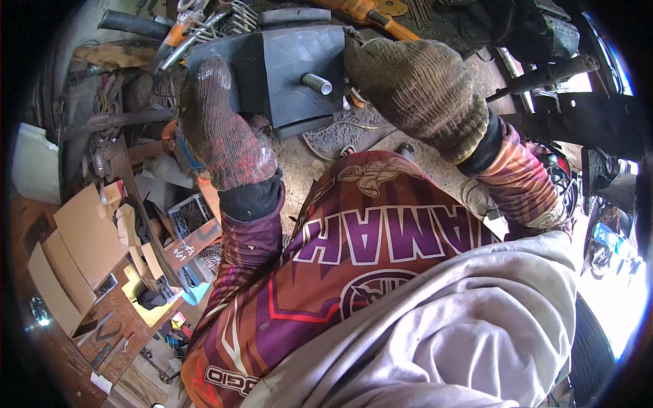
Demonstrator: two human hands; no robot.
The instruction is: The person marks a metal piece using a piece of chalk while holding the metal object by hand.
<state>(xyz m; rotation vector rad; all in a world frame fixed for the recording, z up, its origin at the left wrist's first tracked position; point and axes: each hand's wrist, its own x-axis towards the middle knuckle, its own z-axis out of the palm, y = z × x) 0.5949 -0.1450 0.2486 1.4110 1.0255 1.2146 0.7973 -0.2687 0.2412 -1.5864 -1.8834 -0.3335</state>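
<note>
A dark grey folded metal bracket is held up in front of me at the top middle. A short bright steel tube sticks out of its face. My left hand, in a worn knitted glove with reddish stains, grips the bracket's left side, thumb lying along the surface. At the right edge my right hand, in a brownish knitted glove, closes on the metal; its fingertips are mostly hidden behind the part.
An orange-handled tool and metal springs lie beyond the bracket. On the left, a brown workbench carries a cardboard box and hand tools. A dark metal bar juts in on the right.
</note>
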